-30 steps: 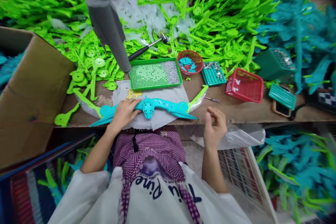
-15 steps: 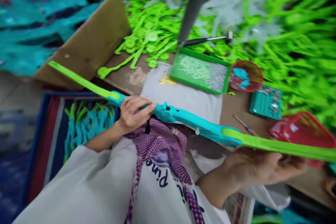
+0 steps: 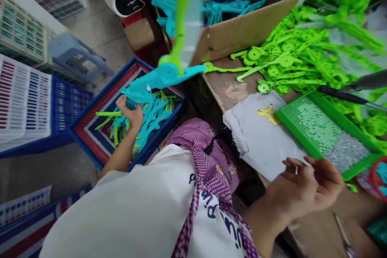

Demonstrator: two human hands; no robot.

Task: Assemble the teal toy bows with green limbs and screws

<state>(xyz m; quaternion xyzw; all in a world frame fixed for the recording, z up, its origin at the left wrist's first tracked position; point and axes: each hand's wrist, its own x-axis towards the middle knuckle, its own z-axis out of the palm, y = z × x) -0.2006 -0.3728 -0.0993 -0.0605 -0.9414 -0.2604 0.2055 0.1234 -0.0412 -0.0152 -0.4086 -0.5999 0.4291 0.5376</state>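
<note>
My left hand (image 3: 131,113) is closed round the teal grip of a plastic toy bow (image 3: 169,73), held over a blue-rimmed crate (image 3: 90,145). One bright green limb of the bow points up, blurred. In the crate below lie several teal and green bow pieces (image 3: 154,123). My right hand (image 3: 305,185) hovers at the table's near edge with fingers loosely bent and apart, nothing in it. Beside it lies a white cloth (image 3: 256,145) with a yellow figure. A green tray (image 3: 290,117) of small metal parts stands just beyond.
A cardboard box (image 3: 242,34) of teal pieces stands at the back. Green plastic parts (image 3: 284,62) are heaped on the table (image 3: 317,225). A dark-handled tool (image 3: 341,93) and a red basket (image 3: 376,177) are at the right. White crates (image 3: 24,100) and a grey-blue stool (image 3: 78,54) stand left.
The view has turned left. My left hand has carried the toy bow from over the table's front to above the crate. My right hand has come away from the bow's green limb.
</note>
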